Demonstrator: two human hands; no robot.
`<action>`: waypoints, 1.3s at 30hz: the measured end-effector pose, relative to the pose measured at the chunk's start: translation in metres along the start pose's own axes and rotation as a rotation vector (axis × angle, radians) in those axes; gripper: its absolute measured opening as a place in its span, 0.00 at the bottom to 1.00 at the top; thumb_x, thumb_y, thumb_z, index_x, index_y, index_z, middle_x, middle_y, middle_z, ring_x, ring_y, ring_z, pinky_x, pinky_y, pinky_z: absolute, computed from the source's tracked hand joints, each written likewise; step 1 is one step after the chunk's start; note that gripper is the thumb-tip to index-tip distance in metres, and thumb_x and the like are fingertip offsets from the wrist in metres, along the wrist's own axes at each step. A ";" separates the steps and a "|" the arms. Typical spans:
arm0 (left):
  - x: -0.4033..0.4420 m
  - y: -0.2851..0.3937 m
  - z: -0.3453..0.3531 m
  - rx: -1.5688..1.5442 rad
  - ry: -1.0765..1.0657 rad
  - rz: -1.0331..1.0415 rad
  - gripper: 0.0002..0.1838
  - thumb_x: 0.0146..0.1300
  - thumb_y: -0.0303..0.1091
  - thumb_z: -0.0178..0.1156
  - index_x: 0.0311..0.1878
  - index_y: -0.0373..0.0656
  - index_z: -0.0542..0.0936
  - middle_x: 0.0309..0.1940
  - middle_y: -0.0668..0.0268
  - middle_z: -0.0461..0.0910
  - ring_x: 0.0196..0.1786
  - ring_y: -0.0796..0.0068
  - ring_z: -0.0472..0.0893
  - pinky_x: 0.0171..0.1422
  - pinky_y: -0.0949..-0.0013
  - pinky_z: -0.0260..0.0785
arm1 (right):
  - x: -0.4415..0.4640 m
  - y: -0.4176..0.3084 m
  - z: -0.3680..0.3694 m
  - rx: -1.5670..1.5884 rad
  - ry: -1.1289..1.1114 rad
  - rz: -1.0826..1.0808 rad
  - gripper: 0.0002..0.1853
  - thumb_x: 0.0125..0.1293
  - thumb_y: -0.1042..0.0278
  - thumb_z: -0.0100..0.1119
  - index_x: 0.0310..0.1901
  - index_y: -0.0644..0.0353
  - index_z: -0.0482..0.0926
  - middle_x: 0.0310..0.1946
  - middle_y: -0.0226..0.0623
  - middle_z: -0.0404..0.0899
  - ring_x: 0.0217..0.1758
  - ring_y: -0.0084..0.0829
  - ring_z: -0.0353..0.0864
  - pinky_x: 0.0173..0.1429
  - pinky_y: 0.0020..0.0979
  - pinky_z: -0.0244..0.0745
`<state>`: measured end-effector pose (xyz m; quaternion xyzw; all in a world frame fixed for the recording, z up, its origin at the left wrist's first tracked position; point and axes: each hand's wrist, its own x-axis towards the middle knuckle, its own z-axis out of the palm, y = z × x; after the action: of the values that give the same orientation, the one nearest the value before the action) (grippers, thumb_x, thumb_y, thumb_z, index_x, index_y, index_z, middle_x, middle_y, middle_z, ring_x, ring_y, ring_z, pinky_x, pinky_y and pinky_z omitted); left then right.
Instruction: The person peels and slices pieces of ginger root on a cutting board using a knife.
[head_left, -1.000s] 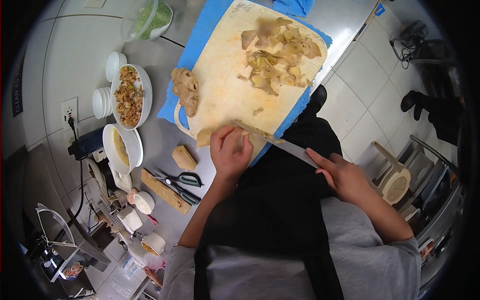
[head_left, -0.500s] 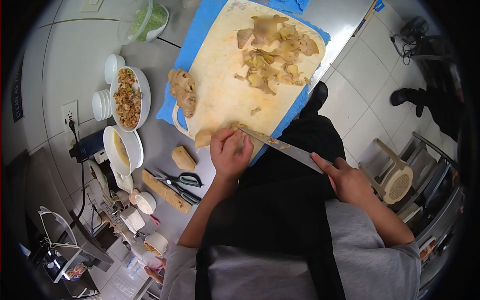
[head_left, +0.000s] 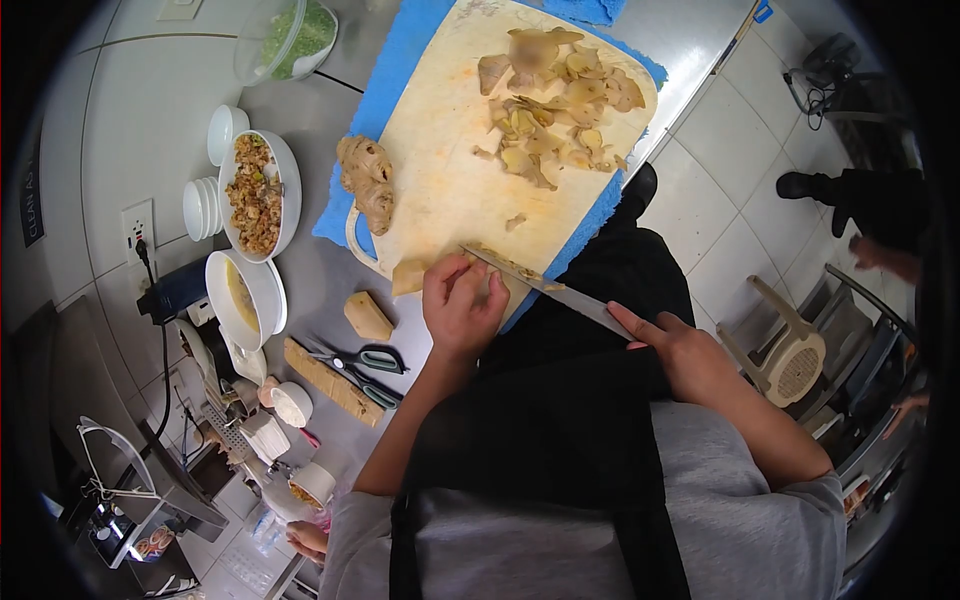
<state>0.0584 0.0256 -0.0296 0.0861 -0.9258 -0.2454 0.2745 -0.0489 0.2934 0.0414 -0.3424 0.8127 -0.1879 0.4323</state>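
My right hand [head_left: 680, 352] is closed round the handle of a long kitchen knife [head_left: 590, 308]. Bits of peel stick to the blade, whose tip reaches the fingers of my left hand [head_left: 462, 308]. That hand is curled over a piece of ginger [head_left: 408, 276] at the near edge of the cutting board [head_left: 430, 150]; my fingers hide part of it. An unpeeled ginger root [head_left: 366, 185] lies by the board's handle. Ginger peelings [head_left: 560, 105] are heaped at the far end. A peeled ginger chunk [head_left: 368, 315] rests on the counter beside the board.
Scissors [head_left: 365, 370] lie over a brown strip [head_left: 325, 378] left of my arm. Along the wall stand a bowl of chopped food [head_left: 285, 215], a white bowl [head_left: 225, 310] and a tub of greens [head_left: 300, 45]. Another person's hand [head_left: 308, 540] shows at lower left; a person's legs [head_left: 870, 200] at right.
The knife has slid up and left, its tip now farther over my left fingers. My left hand stays nearly still. At right, another person's hands have come into view.
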 end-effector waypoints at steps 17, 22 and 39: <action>-0.001 0.000 -0.001 0.019 -0.018 0.016 0.17 0.47 0.21 0.72 0.43 0.38 0.81 0.43 0.56 0.73 0.39 0.64 0.79 0.40 0.70 0.77 | 0.058 -0.013 -0.048 0.430 -0.259 -0.032 0.24 0.78 0.50 0.39 0.67 0.51 0.71 0.49 0.52 0.81 0.53 0.54 0.80 0.60 0.41 0.73; -0.005 0.002 -0.003 0.004 -0.035 -0.011 0.17 0.46 0.22 0.73 0.40 0.39 0.80 0.45 0.56 0.74 0.46 0.60 0.78 0.48 0.65 0.75 | 0.052 -0.002 -0.053 0.389 -0.058 -0.030 0.24 0.79 0.49 0.37 0.68 0.49 0.70 0.49 0.53 0.82 0.54 0.52 0.80 0.60 0.40 0.73; 0.000 0.002 -0.005 -0.003 -0.054 -0.077 0.18 0.49 0.26 0.75 0.44 0.41 0.81 0.47 0.57 0.78 0.47 0.58 0.80 0.52 0.63 0.76 | 0.000 0.006 -0.002 0.014 0.225 0.016 0.25 0.72 0.52 0.52 0.71 0.35 0.67 0.30 0.42 0.72 0.28 0.43 0.77 0.36 0.41 0.75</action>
<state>0.0610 0.0258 -0.0249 0.1148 -0.9285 -0.2592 0.2398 -0.0533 0.2975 0.0390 -0.3097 0.8574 -0.2274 0.3425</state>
